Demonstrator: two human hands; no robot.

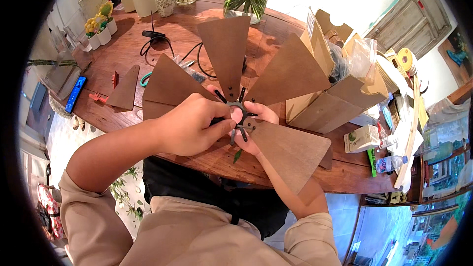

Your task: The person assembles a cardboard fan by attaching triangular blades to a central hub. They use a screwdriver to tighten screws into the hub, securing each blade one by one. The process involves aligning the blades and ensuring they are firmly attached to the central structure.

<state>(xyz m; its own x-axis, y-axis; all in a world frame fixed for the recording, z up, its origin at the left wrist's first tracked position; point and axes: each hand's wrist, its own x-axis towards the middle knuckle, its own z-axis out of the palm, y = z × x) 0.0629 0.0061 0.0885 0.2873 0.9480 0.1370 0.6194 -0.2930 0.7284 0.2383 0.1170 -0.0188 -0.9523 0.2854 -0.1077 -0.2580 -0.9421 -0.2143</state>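
A fan wheel with several brown, wedge-shaped blades (225,44) spreads out from a black hub (238,111) in front of me. Small dark screws show at the roots of some blades. Cradling the hub from below, my right hand (262,112) has its fingers curled round it, and the palm shows through the hub's middle. From the left, my left hand (194,124) reaches over a blade, thumb and fingers pinched together at the hub's left side. What lies between those fingertips is hidden. Two slotted black hub arms (238,135) point toward me without a blade.
A loose brown blade (127,88), red tool (97,98) and blue-screened phone (75,94) lie on the left of the wooden table (123,34). An open cardboard box (320,110) stands close on the right. Behind are a black cable (152,44) and a glass vase (246,2).
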